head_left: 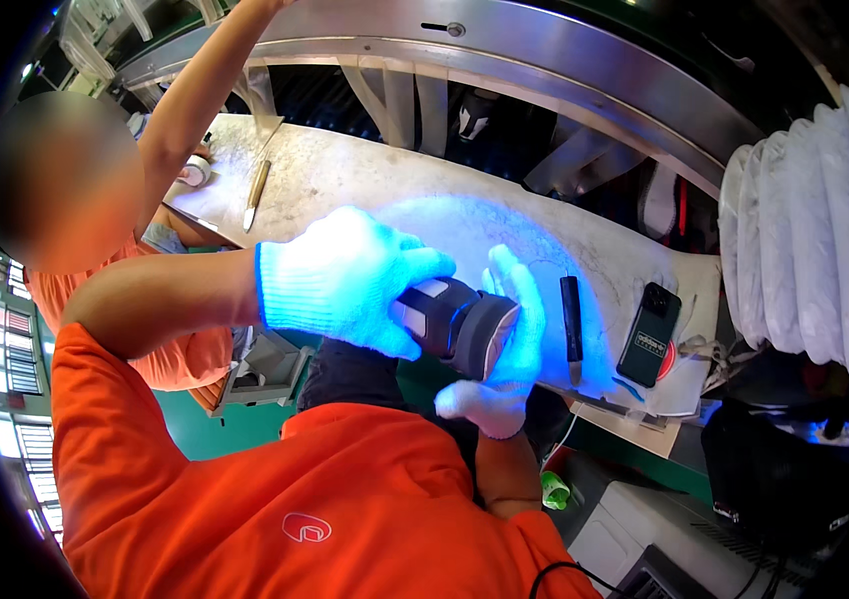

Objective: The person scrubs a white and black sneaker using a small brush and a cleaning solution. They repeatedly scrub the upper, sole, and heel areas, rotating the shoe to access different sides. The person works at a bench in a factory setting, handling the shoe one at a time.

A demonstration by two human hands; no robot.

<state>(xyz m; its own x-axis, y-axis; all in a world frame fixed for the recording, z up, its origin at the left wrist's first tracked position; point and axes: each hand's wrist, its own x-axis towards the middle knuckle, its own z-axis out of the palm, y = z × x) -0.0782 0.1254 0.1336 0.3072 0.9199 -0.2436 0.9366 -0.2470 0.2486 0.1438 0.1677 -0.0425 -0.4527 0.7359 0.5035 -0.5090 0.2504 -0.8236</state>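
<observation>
The left hand (344,285), in a white knit glove, has its grip clamped around the rear of one dark grey lamp (454,324). The right hand (504,344), also gloved, lies flat against the lamp's front end, fingers apart. Beyond the grip, on the table (364,170), lie one black stick (571,319), one phone (649,334) and one pen (256,195).

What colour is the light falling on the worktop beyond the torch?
Blue: the head view shows a blue glow on the pale worktop beyond the torch.
</observation>
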